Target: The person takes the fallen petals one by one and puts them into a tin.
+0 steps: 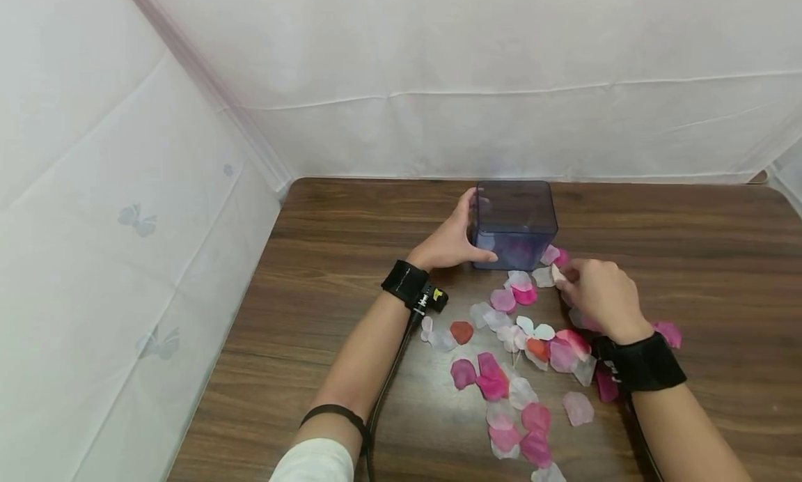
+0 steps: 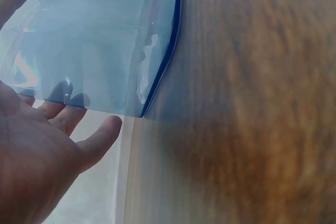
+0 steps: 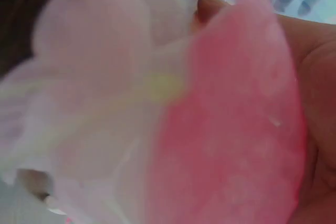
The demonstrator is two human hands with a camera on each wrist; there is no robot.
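Petals strew the bench's near middle; right hand pinches some just right of the box that the left hand grips.

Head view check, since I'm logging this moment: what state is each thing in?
Box: upright on the table, open top, some petals inside.
Left hand: grips the box's side.
Right hand: pinches petals, white and pink.
Loose petals: scattered flat on the table, outside the box.
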